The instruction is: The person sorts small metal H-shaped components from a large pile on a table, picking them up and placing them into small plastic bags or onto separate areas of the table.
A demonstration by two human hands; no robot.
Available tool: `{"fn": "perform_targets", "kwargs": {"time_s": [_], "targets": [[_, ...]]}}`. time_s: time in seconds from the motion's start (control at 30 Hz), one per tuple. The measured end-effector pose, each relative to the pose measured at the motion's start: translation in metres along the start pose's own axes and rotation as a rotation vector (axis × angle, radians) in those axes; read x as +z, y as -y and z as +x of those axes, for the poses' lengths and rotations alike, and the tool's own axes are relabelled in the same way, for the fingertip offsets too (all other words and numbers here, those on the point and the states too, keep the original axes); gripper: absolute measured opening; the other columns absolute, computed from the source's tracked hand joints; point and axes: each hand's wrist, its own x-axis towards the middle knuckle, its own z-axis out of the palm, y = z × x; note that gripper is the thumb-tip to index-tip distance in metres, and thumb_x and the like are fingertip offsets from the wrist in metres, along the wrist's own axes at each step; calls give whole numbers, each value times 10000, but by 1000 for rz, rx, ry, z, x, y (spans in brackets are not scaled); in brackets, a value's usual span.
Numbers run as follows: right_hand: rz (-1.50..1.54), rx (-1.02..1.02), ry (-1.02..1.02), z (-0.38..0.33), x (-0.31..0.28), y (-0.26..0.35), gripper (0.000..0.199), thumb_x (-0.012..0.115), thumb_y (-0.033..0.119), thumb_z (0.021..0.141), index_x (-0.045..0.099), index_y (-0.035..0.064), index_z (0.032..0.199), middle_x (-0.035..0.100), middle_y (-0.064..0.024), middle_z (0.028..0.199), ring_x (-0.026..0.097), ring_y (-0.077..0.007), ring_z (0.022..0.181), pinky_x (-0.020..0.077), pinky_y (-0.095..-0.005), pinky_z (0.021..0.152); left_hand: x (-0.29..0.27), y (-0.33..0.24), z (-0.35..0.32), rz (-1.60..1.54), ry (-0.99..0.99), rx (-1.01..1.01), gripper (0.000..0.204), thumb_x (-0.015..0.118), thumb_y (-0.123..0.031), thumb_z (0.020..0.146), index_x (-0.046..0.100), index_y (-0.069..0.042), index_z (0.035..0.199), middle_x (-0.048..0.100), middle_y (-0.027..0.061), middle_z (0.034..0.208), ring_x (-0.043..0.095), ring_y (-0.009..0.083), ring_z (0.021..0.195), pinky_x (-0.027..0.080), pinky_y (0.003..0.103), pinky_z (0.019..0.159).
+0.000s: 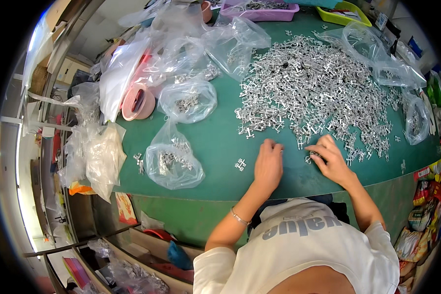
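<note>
A large heap of small silvery metal parts [308,83] spreads over the green table. At its near edge my right hand [334,161] is closed, with fingertips pinched around a few of these small metal parts [316,157]. To the left of it, my left hand [268,164] rests low over the table with fingers bent and together; what they hold, if anything, is hidden. A small group of metal parts [240,164] lies on the table just left of my left hand. Farther left, a clear plastic bag [174,166] stands open with similar parts inside.
Another open clear bag [187,101] with parts and a pink round container [138,102] stand to the left. Loose plastic bags [103,152] hang at the table's left edge. A purple tray [259,14] and a yellow-green tray [345,14] sit at the back. More bags [416,117] lie right.
</note>
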Motion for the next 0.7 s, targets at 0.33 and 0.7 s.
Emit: {"fn": "perform_targets", "kwargs": {"time_s": [0.33,0.7], "targets": [[-373,107,-113,38,7,-4,563,726,297,660,543,1,1103,437,-144,898,408,-308,880,355,-391,776,-14,0,32,44,-181,-84,474,668,-63,745,474,-12,1174,425,193,1014,495,350,895,422,389,764],[-567,27,-87,8,-31,-21,244,654,82,698,615,92,939,444,-108,862,428,-289,854,359,-384,743,-32,17,18,-34,-24,-149,385,654,-27,728,515,11,1085,453,177,968,503,335,849,432,384,721]]}}
